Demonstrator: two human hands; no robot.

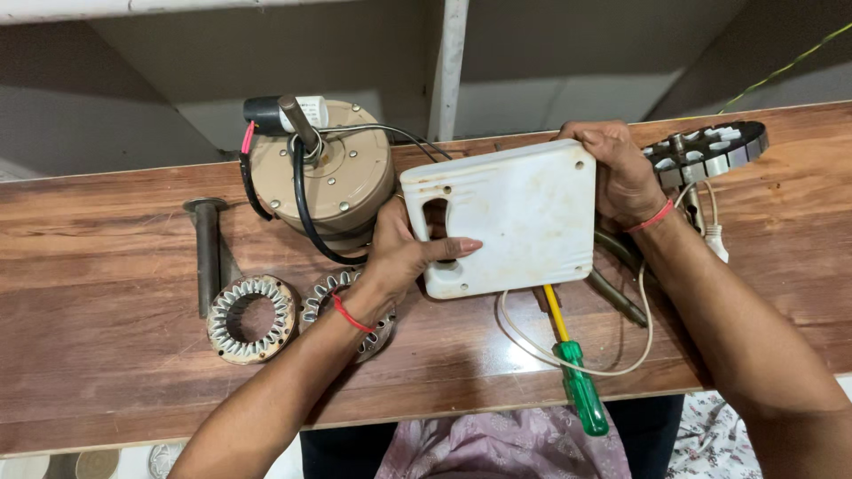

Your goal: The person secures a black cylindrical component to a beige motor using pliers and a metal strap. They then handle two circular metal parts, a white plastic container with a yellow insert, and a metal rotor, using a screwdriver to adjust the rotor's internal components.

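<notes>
Over the middle of the wooden table [106,355], a white plastic cover [501,217] is held flat between both hands: the left hand [404,253] grasps its left edge with fingers curled through the slot, and the right hand [621,173] clamps its upper right corner. Left of the cover sits a beige round motor [333,182] with black wires, and farther left lie a metal bolt [207,248] and a ring-shaped iron core [253,319]. Below the cover a green-handled screwdriver [577,377] crosses a white cord [568,362], while right of it lies a dark slotted wheel [710,151].
</notes>
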